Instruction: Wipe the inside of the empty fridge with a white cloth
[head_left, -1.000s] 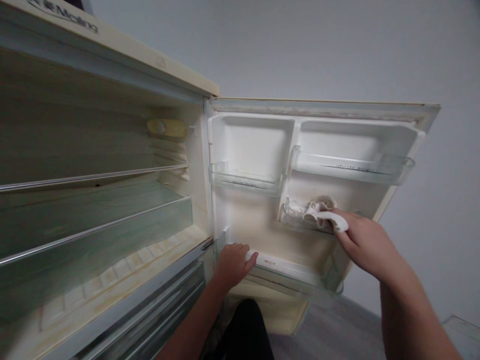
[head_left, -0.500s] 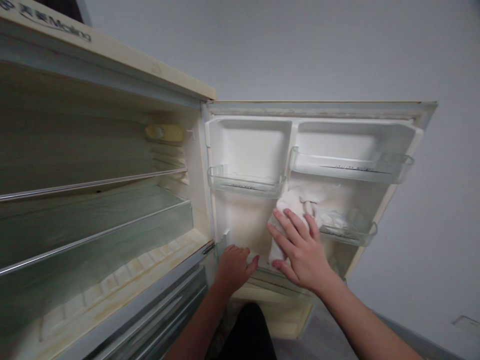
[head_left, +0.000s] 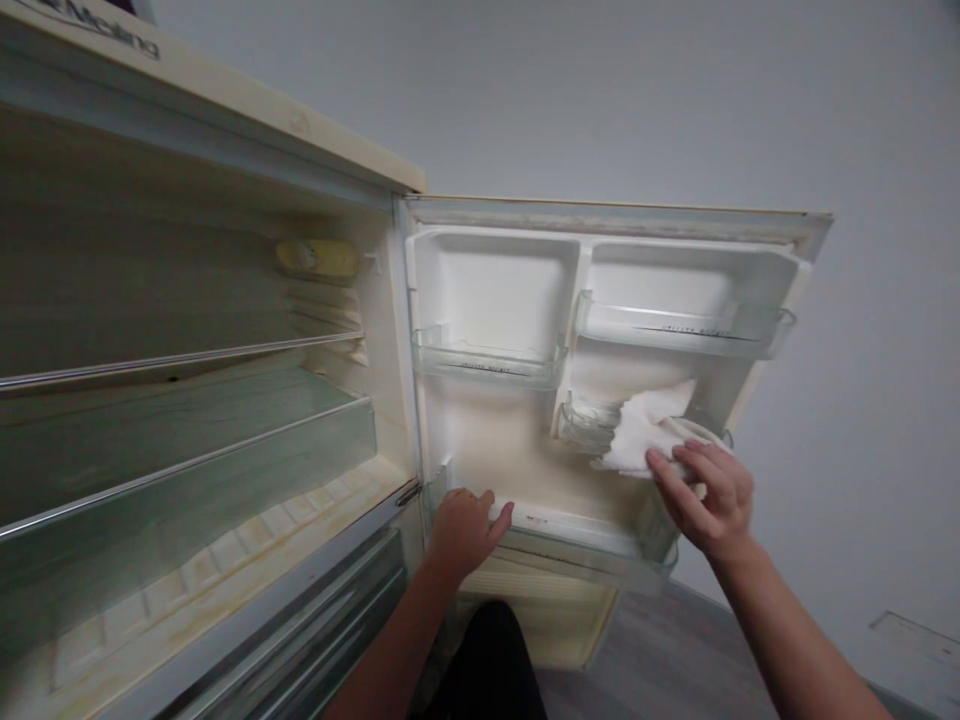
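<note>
My right hand (head_left: 709,490) pinches a crumpled white cloth (head_left: 649,430) in front of the middle-right door bin (head_left: 589,425), covering much of that bin. The cloth's ragged edge hangs out to the left of my fingers. At the hinge side, my left hand (head_left: 465,530) rests over the left end of the clear bottom door bin (head_left: 577,560). Its fingers curl over the rim, and the thumb points right, apart from them. The inner panel of the open fridge door (head_left: 510,430) has a yellowish tint between the bins.
On the left is the fridge compartment with a glass shelf (head_left: 187,362), a clear drawer front (head_left: 225,480) and a yellowed light cover (head_left: 319,258). Two upper bins (head_left: 487,368) sit on the door. A lower door (head_left: 555,610) stands open beneath, by my knee (head_left: 499,650).
My right hand has moved right with the cloth, from the middle of the door panel to the middle-right bin. My left hand stays at the bottom bin. The view has shifted slightly.
</note>
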